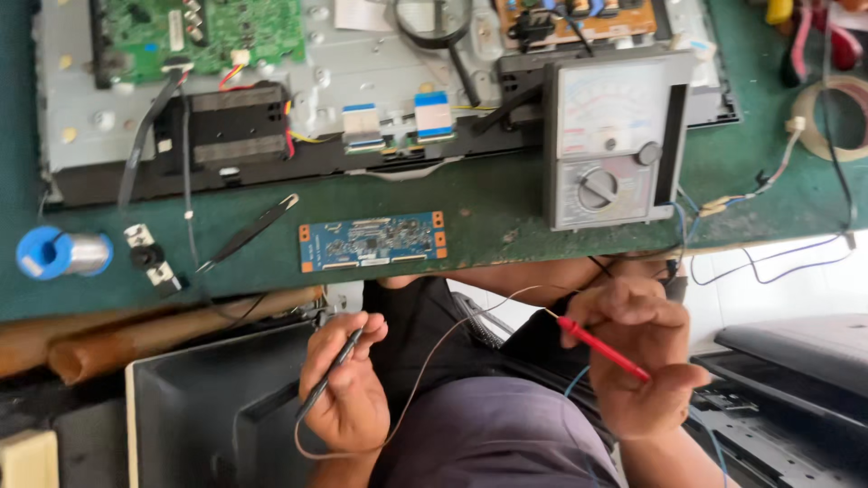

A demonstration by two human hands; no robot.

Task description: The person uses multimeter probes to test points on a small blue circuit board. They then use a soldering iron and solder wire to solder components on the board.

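Your left hand (348, 389) grips the black probe (327, 378); your right hand (637, 352) grips the red probe (604, 349), below the blue circuit board (372, 241).

Soft even daylight, slight blur, faint shadows.

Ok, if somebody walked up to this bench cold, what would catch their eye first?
Probably the grey analog meter standing at the green bench's right end. Next, the probes: a red probe in the right hand and a black probe in the left hand, below a small blue circuit board.
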